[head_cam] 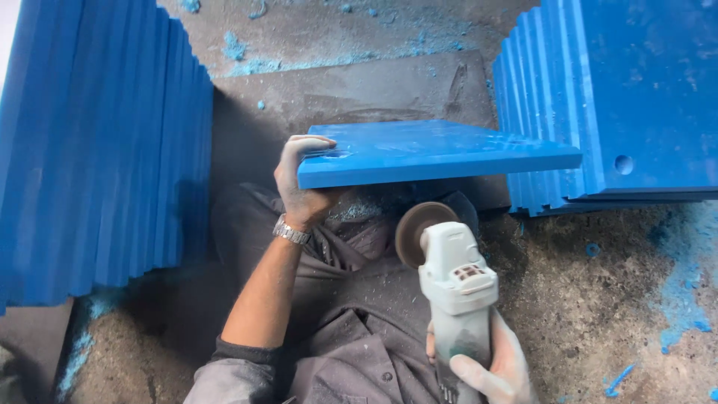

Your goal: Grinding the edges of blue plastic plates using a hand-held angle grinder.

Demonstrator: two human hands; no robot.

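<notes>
Left hand (303, 179) clasping corner of flat blue plastic board (434, 153); right hand (490, 366) gripping white angle grinder (452, 280), disc below edge. Best keeping board steady, disc square.

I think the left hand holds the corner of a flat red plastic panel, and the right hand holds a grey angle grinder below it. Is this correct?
Not quite: the head view shows the flat plastic panel is blue, not red. The rest stands: the left hand holds its corner, and the right hand holds the grey angle grinder below it.
</notes>
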